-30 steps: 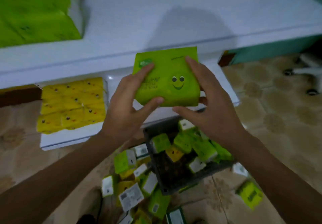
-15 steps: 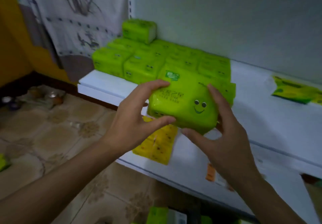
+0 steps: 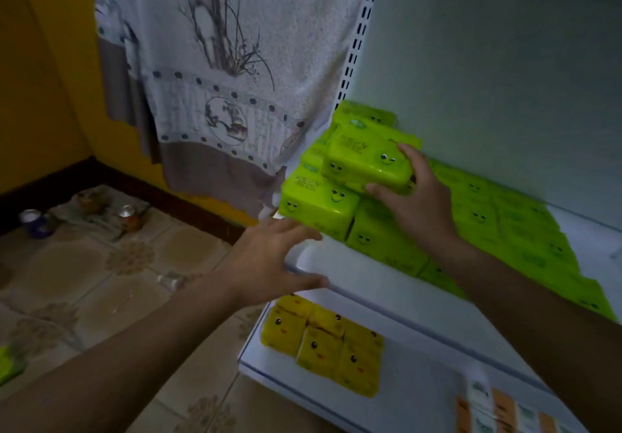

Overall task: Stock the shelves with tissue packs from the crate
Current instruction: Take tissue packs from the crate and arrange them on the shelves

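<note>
Left hand: you have let go of the pack that both hands carried half a second ago; the fingers are now spread and empty, just off the front corner of the upper shelf. Whether they touch its edge cannot be told.
Yellow packs: they lie in a block on the lower shelf, beneath your left wrist, and you are not handling them.
Right hand: it alone grips the tissue pack, thumb under the near edge and fingers over the right end.
Tissue pack: a second ago it was above the crate; now it sits slightly tilted on top of the green stack at the shelf's left end, starting a second layer.
Patterned cloth: it hangs behind the shelf's end, close to the stack.
Crate: out of view.
Meaning: this pack looks all but placed. Releasing it and going back to the crate seems the likely next step.
</note>
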